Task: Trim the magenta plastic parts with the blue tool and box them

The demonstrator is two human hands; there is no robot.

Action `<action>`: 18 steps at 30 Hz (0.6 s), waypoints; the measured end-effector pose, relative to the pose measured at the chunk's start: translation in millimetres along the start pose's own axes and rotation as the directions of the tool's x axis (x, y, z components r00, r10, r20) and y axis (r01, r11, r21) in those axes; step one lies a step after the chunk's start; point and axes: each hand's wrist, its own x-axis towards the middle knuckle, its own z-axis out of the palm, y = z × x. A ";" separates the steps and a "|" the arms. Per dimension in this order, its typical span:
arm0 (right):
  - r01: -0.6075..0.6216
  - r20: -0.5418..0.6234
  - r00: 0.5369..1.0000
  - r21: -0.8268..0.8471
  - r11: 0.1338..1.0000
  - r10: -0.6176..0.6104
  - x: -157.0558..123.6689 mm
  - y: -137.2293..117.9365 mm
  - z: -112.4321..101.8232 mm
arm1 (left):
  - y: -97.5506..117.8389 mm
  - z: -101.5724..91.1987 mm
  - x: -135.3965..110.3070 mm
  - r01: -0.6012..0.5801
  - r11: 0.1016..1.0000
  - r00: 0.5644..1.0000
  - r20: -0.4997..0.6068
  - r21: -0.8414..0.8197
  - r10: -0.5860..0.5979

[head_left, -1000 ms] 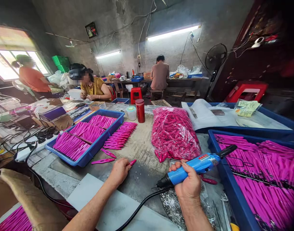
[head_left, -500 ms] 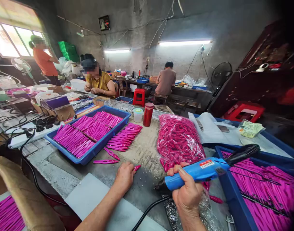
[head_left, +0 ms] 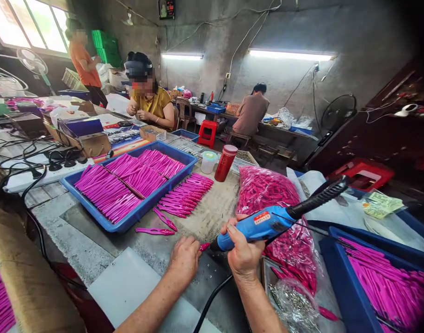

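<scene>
My left hand (head_left: 184, 259) rests low over the table, fingers closed around a magenta plastic handle piece (head_left: 205, 247) whose tip pokes out to the right. In my right hand (head_left: 244, 249) is a blue electric screwdriver (head_left: 255, 227), tilted with its black nose at the tip of that piece. Whether the bit touches inside it, I cannot tell. Left of my hands lie two loose magenta pieces (head_left: 155, 231), and behind them a row of similar pieces (head_left: 186, 194). Tiny metal parts are scattered on the tabletop near my hands.
A blue tray (head_left: 118, 226) of magenta strips stands left; another blue tray (head_left: 350, 286) is at right. A clear bag of magenta pieces (head_left: 267, 189), a bag of small metal parts (head_left: 295, 300), a red bottle (head_left: 226, 163) and a lidded cup (head_left: 209, 163) are nearby. Co-workers sit and stand behind.
My right hand has brought the screwdriver left and up, so its nose now meets the tip of the piece in my left hand. The camera view has shifted.
</scene>
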 end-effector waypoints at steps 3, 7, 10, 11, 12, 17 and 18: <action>-0.021 0.007 1.000 -0.005 1.000 0.021 0.5 6.0 2.6 | 0.5 -0.5 -0.1 -0.013 1.000 1.000 0.005 0.002 0.013; -0.013 0.038 0.999 -0.012 1.000 0.013 0.3 11.3 4.7 | -0.3 0.7 0.0 -0.022 1.000 1.000 -0.007 -0.018 0.022; 0.017 0.045 0.999 -0.014 1.000 -0.016 0.2 13.1 5.9 | -1.1 2.4 0.3 -0.019 1.000 1.000 -0.006 -0.017 0.019; 0.024 0.047 0.999 -0.014 1.000 -0.023 0.2 13.4 6.1 | -1.3 2.9 0.3 -0.019 1.000 1.000 -0.006 -0.017 0.019; 0.026 0.046 0.999 -0.013 1.000 -0.025 0.3 13.8 6.2 | -1.5 3.4 0.3 -0.021 1.000 1.000 -0.005 -0.019 0.020; -0.004 0.050 0.999 -0.008 1.000 0.005 0.0 14.4 5.9 | -2.3 4.5 -0.4 -0.026 1.000 1.000 0.012 -0.010 0.026; -0.006 0.050 0.999 -0.008 1.000 0.006 -0.4 14.5 5.9 | -2.3 4.4 -0.5 -0.025 1.000 1.000 0.015 -0.004 0.025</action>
